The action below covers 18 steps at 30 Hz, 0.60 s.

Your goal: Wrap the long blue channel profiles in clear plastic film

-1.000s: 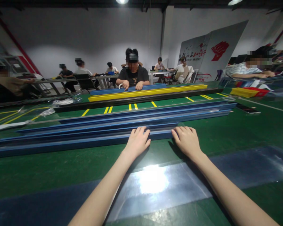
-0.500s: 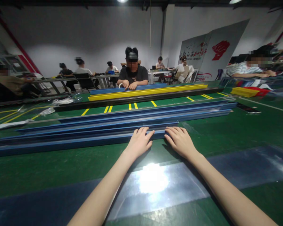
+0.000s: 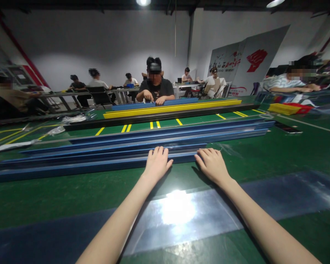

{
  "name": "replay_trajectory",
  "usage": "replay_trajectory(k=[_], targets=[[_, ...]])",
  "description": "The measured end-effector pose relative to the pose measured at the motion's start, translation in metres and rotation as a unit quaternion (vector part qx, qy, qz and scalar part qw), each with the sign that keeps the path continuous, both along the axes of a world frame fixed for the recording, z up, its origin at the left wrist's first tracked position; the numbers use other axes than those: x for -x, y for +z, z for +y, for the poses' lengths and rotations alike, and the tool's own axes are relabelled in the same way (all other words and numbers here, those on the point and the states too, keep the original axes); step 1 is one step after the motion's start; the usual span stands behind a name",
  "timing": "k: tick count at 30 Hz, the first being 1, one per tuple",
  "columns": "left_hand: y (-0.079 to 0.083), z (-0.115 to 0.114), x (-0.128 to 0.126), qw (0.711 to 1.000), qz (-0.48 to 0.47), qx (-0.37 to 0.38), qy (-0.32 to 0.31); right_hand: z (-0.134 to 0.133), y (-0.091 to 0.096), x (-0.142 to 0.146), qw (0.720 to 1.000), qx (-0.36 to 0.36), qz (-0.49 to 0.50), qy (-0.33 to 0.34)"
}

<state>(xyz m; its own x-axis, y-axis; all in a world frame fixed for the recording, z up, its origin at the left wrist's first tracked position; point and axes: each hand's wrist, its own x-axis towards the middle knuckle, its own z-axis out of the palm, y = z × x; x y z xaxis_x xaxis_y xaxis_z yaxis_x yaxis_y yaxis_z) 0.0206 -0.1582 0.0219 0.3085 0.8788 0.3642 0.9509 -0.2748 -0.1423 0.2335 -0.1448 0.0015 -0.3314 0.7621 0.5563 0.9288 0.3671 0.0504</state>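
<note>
Long blue channel strips (image 3: 79,169) lie across the green table in front of me. On the nearest one, close to its right end, rests my left hand (image 3: 157,163), fingers stretched over the top edge and thumb held apart. My right hand (image 3: 213,165) is at that strip's right end, its fingers spread and slightly bent over it. Neither hand visibly grips the strip, and the fingertips are partly hidden behind its edge. Between my forearms lies a clear glossy sheet (image 3: 145,227) with a bright light reflection.
Farther back lie a yellow strip (image 3: 176,109) and a black strip (image 3: 143,119). Across the table a person (image 3: 155,86) handles another blue strip (image 3: 181,101). At right are a phone (image 3: 288,127) and a yellow tray (image 3: 283,108); crumpled plastic (image 3: 74,118) lies at left.
My left hand has slid left along the nearest strip, and my right hand has shifted slightly right, widening the gap between them. The person opposite has moved their hands apart.
</note>
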Motion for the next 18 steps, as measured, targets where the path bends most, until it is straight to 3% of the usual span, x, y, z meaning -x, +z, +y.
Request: replay_trajectory(k=[6, 9, 13, 18], targets=[[-0.001, -0.002, -0.004, 0.996, -0.017, 0.016, -0.082, -0.003, -0.001, 0.007, 0.994, 0.005, -0.016, 0.109], [-0.002, -0.004, -0.006, 0.993, -0.015, 0.035, -0.11, -0.003, 0.002, 0.007, 0.991, 0.007, -0.023, 0.131], [-0.001, -0.003, -0.004, 0.992, -0.02, 0.053, -0.11, -0.004, 0.006, 0.005, 0.994, 0.001, -0.018, 0.104], [0.002, -0.002, -0.001, 0.995, -0.028, 0.055, -0.082, -0.002, 0.01, -0.002, 1.0, -0.004, 0.003, 0.022]])
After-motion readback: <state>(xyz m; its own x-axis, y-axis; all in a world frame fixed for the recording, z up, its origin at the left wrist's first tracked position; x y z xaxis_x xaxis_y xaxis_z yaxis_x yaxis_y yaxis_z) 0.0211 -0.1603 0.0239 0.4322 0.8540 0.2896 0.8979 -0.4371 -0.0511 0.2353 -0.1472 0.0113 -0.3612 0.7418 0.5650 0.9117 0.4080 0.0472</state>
